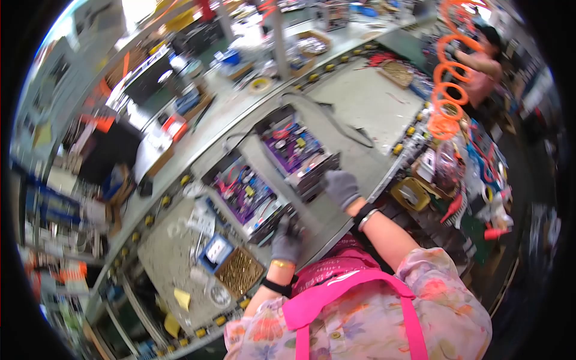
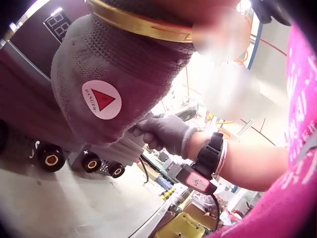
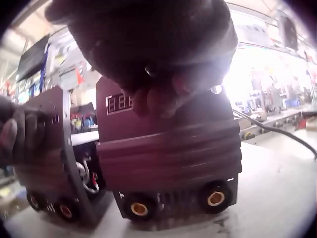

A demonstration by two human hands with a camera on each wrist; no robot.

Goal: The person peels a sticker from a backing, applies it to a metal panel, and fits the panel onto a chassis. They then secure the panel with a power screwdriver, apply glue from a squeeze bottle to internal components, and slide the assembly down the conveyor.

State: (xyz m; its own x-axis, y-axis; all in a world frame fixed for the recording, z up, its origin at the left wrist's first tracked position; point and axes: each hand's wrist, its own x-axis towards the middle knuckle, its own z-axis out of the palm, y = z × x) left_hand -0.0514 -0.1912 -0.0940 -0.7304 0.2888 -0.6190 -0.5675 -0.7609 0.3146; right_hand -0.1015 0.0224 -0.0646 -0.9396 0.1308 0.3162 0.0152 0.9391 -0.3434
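Observation:
Two open-cased welding machines lie side by side on the bench, the left machine [image 1: 243, 192] and the right machine [image 1: 292, 144]. Purple circuit boards and loose wires show inside both. Their dark ridged front panels face the person, each with round brass-centred sockets [image 3: 216, 198]. My gloved left hand [image 1: 287, 240] is at the left machine's front panel [image 3: 42, 144]; most of its fingers are hidden in its own wrist view. The gloved right hand [image 1: 342, 188] has its fingers curled at the upper part of the right machine's panel [image 3: 168, 144], fingertips beside the digital display [image 3: 119, 103].
Left of the machines are a box of brass screws [image 1: 240, 271], a blue bin [image 1: 216, 252] and a yellow slip [image 1: 182, 298]. Black cables [image 1: 348, 129] trail behind. A coiled orange hose [image 1: 447, 90] hangs at the right, near another person [image 1: 483, 69]. A yellow bin [image 1: 410, 193] stands off the bench's right side.

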